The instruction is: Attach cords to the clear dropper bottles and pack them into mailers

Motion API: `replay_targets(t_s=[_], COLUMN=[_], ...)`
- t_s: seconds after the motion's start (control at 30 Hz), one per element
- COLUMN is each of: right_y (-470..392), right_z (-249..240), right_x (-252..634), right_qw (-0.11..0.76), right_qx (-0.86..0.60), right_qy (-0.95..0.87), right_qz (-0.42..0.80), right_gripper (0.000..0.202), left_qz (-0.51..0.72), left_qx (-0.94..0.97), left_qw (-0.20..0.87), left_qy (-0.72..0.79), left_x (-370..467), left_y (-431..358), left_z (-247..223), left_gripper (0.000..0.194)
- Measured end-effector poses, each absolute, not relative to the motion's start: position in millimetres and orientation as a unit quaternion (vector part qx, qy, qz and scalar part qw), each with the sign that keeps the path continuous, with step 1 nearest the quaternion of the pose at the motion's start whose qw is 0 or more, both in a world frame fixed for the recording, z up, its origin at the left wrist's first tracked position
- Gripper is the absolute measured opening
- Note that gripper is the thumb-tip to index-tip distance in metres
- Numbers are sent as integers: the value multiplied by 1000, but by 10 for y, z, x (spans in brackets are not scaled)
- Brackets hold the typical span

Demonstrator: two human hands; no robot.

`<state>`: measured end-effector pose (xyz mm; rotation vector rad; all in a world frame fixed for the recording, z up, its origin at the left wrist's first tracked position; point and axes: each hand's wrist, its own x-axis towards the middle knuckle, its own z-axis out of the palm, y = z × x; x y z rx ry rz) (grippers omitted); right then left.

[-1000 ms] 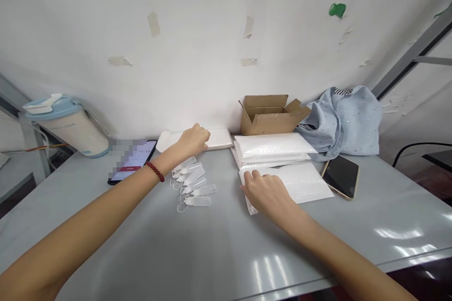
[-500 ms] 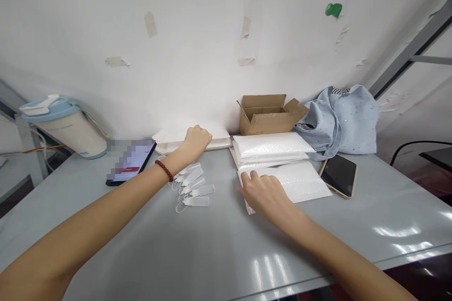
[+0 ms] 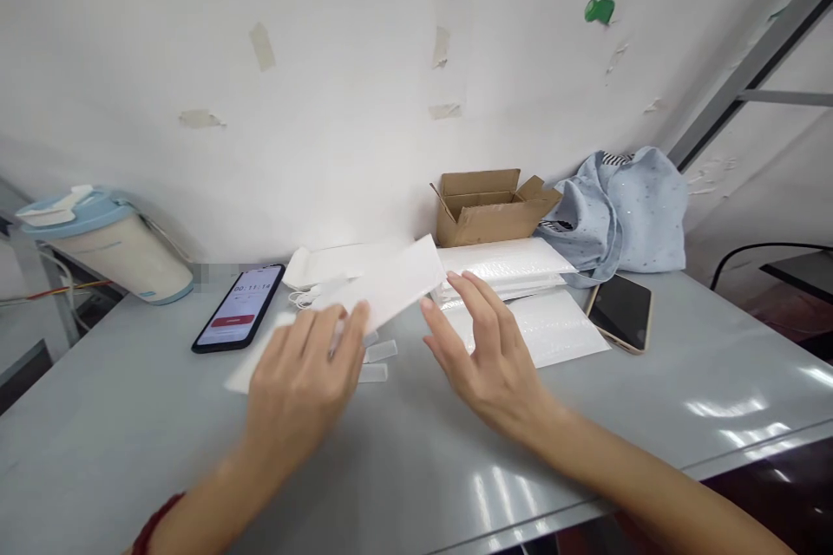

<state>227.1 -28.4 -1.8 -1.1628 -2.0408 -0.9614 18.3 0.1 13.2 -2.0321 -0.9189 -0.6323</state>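
Note:
My left hand point(image 3: 305, 373) is closed on a flat white envelope point(image 3: 400, 277), held tilted above the table with one corner pointing right. Its fingers hide where they grip. Under that hand lie several small translucent plastic pieces point(image 3: 380, 352) with white string loops, mostly covered. My right hand point(image 3: 488, 355) has its fingers spread and holds nothing. It is just right of the envelope's corner, over a white bubble mailer point(image 3: 566, 329). A stack of white bubble mailers point(image 3: 508, 260) lies behind it. More flat white envelopes point(image 3: 325, 260) rest by the wall.
On the left are a phone point(image 3: 239, 308) showing a timer and a cream tumbler point(image 3: 123, 251) with a blue lid. An open cardboard box point(image 3: 495, 217), a light blue cloth bag point(image 3: 644, 212) and a second phone point(image 3: 621, 312) stand or lie to the right.
My left hand has come back from the wall toward me, now with a white envelope in it. My right hand has lifted slightly off the mailer and spread its fingers.

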Motion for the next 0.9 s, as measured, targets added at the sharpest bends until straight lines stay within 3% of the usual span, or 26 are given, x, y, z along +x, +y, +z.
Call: replay_targets(t_s=[0.13,0.23,0.4,0.63,0.73,0.8,0.9], right_y=[-489,-509,-410,-278,-261,-268,-291], right_z=[-8,-103,-277,-213,-170,-166,-195], right_x=[2148,2102,2097,2193,2215,2214,2196], right_qw=[269,203,137,103,112,122,130], right_qx=[-459,-433,-428,-446,-449,-449,-457], right_qy=[-741,-804,-838,-827,-823,-824,-830], right_qz=[-409,-353,-311,-326,-331,-323,-293], right_gripper=[43,31,35,38,40,40,44], left_qz=[-266,-281,-283,-319,-349,-356,-322], left_qx=[-839,-862,-884,-812,-732,-659,-574], left_qw=[365,323,279,174,24,-167,-455], left_qy=[-303,-270,-248,-458,-584,-641,-600], left_x=[169,206,312,103,-118,-243,-329], left_y=[-210,-263,-306,-51,107,178,216], left_z=[-113,-220,-313,-187,-22,82,161], left_gripper=[32,33,25,26,33,36,35])
